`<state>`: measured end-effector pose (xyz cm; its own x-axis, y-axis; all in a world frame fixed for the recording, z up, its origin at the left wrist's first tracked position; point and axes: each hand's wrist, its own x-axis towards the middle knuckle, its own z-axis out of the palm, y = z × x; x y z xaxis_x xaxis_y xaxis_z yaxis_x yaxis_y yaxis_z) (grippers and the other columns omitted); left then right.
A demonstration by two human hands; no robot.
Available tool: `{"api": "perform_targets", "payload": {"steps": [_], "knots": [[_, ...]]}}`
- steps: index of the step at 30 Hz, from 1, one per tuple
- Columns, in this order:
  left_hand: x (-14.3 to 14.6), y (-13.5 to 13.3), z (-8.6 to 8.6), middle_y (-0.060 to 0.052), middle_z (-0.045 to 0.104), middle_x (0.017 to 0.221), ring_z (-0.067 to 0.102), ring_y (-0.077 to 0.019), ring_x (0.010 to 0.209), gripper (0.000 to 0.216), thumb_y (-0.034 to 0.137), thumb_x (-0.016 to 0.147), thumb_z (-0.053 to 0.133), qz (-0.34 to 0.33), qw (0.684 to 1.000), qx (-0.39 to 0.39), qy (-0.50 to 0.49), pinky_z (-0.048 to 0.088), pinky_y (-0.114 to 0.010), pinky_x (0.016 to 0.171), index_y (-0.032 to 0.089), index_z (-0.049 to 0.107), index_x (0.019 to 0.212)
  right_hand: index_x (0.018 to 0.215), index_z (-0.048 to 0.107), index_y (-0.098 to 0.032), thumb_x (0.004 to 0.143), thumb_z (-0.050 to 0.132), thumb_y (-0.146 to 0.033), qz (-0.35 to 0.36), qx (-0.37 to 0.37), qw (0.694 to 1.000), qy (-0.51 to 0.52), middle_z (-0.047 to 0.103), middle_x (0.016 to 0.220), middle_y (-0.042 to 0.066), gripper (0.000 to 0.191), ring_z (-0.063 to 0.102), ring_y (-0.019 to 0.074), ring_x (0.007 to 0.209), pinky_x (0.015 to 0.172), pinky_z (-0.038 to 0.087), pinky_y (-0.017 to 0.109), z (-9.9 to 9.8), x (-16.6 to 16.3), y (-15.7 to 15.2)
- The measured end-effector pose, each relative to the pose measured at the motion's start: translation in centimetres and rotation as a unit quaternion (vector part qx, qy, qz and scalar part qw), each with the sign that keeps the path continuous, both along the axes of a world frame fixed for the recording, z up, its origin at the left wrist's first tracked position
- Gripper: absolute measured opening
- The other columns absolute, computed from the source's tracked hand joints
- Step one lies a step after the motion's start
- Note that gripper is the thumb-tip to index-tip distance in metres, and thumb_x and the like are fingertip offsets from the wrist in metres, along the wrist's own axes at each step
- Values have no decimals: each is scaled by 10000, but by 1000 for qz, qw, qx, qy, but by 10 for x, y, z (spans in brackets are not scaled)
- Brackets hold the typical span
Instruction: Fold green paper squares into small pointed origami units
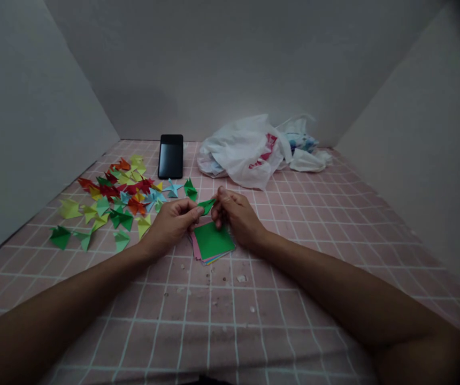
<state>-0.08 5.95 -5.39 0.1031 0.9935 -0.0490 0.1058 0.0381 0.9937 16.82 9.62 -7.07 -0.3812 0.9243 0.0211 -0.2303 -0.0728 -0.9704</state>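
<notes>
Between my two hands is a small folded piece of green paper (206, 206), narrow and pointed at its right end. My left hand (174, 219) pinches its left end between thumb and fingers. The fingertips of my right hand (238, 214) are closed on its right tip. Just below lies a stack of square coloured papers (216, 241), a green sheet on top and pink, blue and yellow edges showing under it. Left of my left hand spreads a heap of folded paper cranes (121, 218) in red, orange, yellow, green and light blue.
A black phone (170, 156) lies flat near the back wall. To its right sit a crumpled white plastic bag (246, 149) with red print and more crumpled wrapping (308, 152). The pink checked cloth (314, 214) covers the surface, with walls on three sides.
</notes>
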Motion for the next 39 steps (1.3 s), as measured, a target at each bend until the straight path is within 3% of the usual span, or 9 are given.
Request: {"api": "perform_targets", "payload": {"steps": [4,10,15,20,26,31,39], "knots": [[0,-1,-1,31,519,603,457,-98,534,310,441,785,727,-12,999,18,34,369,-223,507,170,620,677,716,561,-188,716,799,-550,8,8,1000,-28,551,521,-67,433,469,69,410,402,328,195,0,-3,-5],[0,0,-1,32,513,589,454,-97,521,302,422,787,714,-8,998,39,53,365,-219,495,168,601,667,683,557,-186,781,742,-487,9,2,1000,-9,615,558,-42,366,515,72,412,408,369,193,-3,-1,-1],[-1,1,-5,43,508,578,452,-96,510,297,428,777,703,10,998,46,39,375,-216,489,170,584,688,697,566,-183,800,701,-592,-7,3,1000,27,625,573,-30,444,550,80,440,430,419,195,-1,0,3],[1,-1,-5,27,542,629,478,-105,559,294,441,802,674,-20,998,45,46,394,-223,526,164,606,732,729,581,-183,714,813,-512,31,-14,999,11,585,539,-59,403,502,70,412,402,381,185,1,-3,-3],[2,-1,1,53,474,554,398,-80,471,330,460,797,657,-38,996,10,78,309,-202,447,173,556,670,699,562,-188,728,798,-447,-16,2,1000,5,605,539,-53,351,493,67,404,385,354,178,-2,-4,-5],[1,-1,3,46,503,579,431,-75,475,319,450,783,672,-42,998,-10,52,349,-195,457,171,558,680,715,558,-193,750,771,-423,-29,-7,1000,6,604,531,-54,316,494,69,400,386,349,178,-2,-1,-1],[-1,-1,2,13,592,692,534,-100,574,319,470,827,687,-45,998,33,19,445,-222,544,161,626,773,733,571,-187,790,746,-495,49,21,998,-27,582,538,-58,359,492,65,414,396,349,180,1,0,1]]}}
